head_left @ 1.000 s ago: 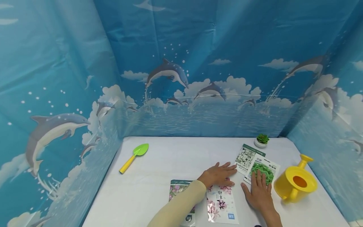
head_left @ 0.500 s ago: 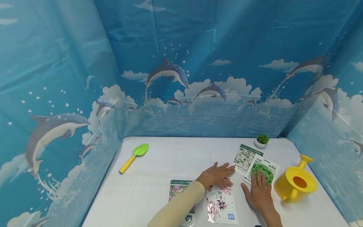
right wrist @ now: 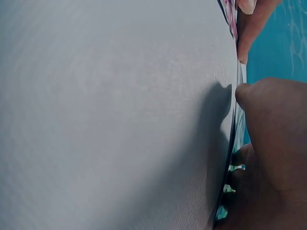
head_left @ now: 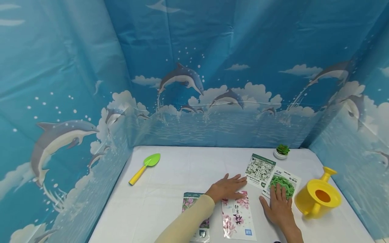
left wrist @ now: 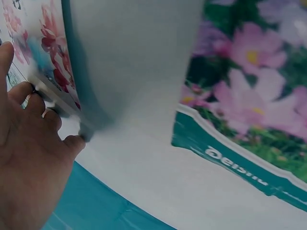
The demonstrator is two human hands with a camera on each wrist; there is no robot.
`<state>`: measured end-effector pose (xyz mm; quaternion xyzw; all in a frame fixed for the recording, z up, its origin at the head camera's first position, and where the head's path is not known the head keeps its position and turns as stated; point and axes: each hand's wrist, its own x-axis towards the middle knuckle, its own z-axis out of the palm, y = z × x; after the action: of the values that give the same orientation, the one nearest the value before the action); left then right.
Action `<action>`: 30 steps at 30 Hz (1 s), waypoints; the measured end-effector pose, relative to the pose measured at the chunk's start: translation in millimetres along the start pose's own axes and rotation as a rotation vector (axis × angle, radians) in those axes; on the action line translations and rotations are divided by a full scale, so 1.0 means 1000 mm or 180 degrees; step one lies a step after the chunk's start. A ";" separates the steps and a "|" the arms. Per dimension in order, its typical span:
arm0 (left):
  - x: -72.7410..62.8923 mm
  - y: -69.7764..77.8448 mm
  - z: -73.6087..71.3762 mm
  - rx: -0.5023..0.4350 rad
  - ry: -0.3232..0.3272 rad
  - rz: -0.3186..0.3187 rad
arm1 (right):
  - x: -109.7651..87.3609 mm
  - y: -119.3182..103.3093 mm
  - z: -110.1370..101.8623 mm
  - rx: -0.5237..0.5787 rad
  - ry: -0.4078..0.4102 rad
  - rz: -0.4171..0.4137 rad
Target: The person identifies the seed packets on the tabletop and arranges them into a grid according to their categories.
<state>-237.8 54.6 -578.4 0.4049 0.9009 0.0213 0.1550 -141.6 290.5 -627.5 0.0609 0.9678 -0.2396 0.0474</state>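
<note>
My left hand (head_left: 228, 187) is spread with its fingers straight, fingertips at the left edge of a white-flower seed packet (head_left: 260, 169). Beneath that hand lies the top of a white packet with pink blossoms (head_left: 238, 219). My right hand (head_left: 279, 207) rests its straight fingers on a seed packet with green leaves (head_left: 285, 180), which slightly overlaps the white-flower packet's corner. Under my left forearm, partly hidden, lies a packet of pink flowers with a green band (left wrist: 254, 96). In the right wrist view, the right thumb (right wrist: 259, 93) points toward the left hand.
A yellow watering can (head_left: 314, 199) stands just right of my right hand. Behind the packets is a small potted succulent (head_left: 281, 152). A green trowel with a yellow handle (head_left: 145, 168) lies at the left on the white table (head_left: 158, 209). Dolphin-print curtains (head_left: 188, 128) enclose the table.
The white-flower packet has slid left along with my left hand, so less of it lies under the green-leaf packet. My right hand has stayed on the green-leaf packet.
</note>
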 end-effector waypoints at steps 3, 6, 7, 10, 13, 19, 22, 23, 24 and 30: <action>-0.004 -0.004 0.000 -0.0044 0.0004 -0.0003 | 0.000 0.000 -0.001 -0.0022 -0.0053 0.0042; -0.008 -0.008 0.000 -0.0050 -0.0009 -0.0015 | 0.001 0.000 -0.002 -0.0016 -0.0089 0.0069; -0.009 -0.009 0.000 -0.0058 -0.0012 -0.0022 | 0.001 0.000 -0.002 -0.0018 -0.0097 0.0072; -0.011 -0.012 0.000 -0.0083 -0.0016 -0.0015 | 0.001 0.000 -0.002 -0.0012 -0.0093 0.0077; -0.013 -0.016 0.001 -0.0114 -0.0003 0.0021 | 0.001 -0.001 -0.002 -0.0003 -0.0066 0.0067; -0.015 -0.021 0.004 -0.0140 -0.0027 0.0069 | 0.002 0.000 -0.001 -0.0009 -0.0082 0.0076; -0.015 -0.023 0.006 -0.0137 -0.0023 0.0079 | 0.003 0.001 -0.001 0.0002 -0.0092 0.0088; -0.015 -0.024 0.006 -0.0134 -0.0016 0.0075 | 0.003 0.001 -0.001 0.0008 -0.0090 0.0085; -0.016 -0.024 0.006 -0.0134 -0.0012 0.0074 | 0.003 0.001 -0.001 0.0014 -0.0090 0.0083; -0.022 -0.027 0.007 -0.0211 -0.0001 0.0056 | 0.003 0.003 0.001 0.0035 -0.0099 0.0073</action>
<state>-241.8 19.7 -583.7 0.4075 0.8960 0.0525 0.1684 -144.3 292.5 -630.3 0.0685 0.9649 -0.2452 0.0649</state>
